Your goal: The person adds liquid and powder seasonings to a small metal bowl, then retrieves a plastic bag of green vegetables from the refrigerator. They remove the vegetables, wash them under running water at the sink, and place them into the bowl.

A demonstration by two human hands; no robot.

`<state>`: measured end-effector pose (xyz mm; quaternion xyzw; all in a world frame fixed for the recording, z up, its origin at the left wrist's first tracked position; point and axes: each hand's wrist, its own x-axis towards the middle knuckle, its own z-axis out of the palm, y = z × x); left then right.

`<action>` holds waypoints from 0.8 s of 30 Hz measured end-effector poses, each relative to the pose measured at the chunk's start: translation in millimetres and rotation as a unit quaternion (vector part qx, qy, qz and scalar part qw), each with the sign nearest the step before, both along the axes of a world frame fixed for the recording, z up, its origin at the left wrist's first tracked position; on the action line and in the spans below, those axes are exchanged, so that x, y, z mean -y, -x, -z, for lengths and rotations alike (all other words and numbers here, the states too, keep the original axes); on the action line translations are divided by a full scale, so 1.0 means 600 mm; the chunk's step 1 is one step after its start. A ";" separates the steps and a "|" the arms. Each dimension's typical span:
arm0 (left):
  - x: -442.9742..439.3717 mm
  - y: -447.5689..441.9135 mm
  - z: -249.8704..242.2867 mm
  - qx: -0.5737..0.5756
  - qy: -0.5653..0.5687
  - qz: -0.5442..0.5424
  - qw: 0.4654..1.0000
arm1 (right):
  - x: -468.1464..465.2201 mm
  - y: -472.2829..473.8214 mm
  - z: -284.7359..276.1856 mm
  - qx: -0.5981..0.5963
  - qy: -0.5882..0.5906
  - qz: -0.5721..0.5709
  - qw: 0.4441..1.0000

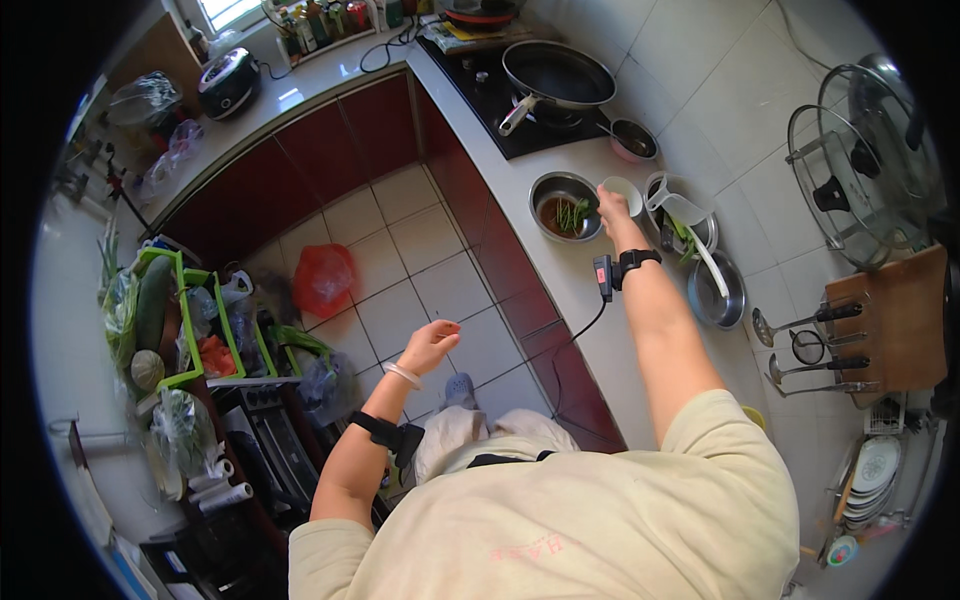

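Note:
My right hand (pixel 615 211) reaches over the counter and grips a small pale bowl (pixel 625 193) by its side. Just left of it is a stainless steel bowl (pixel 551 220) holding brown liquid and cut green vegetable pieces (pixel 574 217). Above the floor tiles hangs my left hand (pixel 431 347), with nothing in it and the fingers loosely bent apart. To the right of the small bowl, a clear plastic measuring jug (pixel 681 199) rests over a metal basin with green leaves (pixel 681 238) in it. My right fingers partly hide the small bowl's rim.
A frying pan (pixel 559 75) sits on the black cooktop (pixel 480 94), its handle pointing toward the counter's front. Beside it is a pink bowl (pixel 634 142) with a utensil. Another metal basin (pixel 718 296) stands near the wall. A red plastic bag (pixel 325 280) lies on the floor.

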<state>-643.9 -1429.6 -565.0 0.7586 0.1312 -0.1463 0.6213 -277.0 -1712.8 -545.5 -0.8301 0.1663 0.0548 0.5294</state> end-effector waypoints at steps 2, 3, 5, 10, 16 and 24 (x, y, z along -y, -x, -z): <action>-0.014 -0.023 0.003 -0.024 0.015 0.018 0.999 | 0.010 -0.001 0.007 -0.033 -0.068 -0.028 0.997; -0.015 -0.036 0.005 -0.042 0.013 0.027 0.999 | 0.014 0.003 -0.001 -0.050 -0.094 -0.016 0.994; 0.000 -0.067 0.007 -0.033 0.039 0.054 0.997 | 0.018 0.015 -0.035 0.072 0.034 -0.060 0.995; 0.062 -0.125 -0.002 -0.003 0.053 0.096 0.994 | -0.006 0.042 -0.131 0.409 0.150 -0.100 0.895; 0.097 -0.133 -0.023 0.013 -0.012 0.105 0.994 | 0.018 0.053 0.005 0.424 0.234 -0.314 0.817; 0.075 -0.064 -0.011 -0.023 -0.115 0.021 0.993 | 0.060 0.099 0.174 -0.284 -0.420 -0.119 0.854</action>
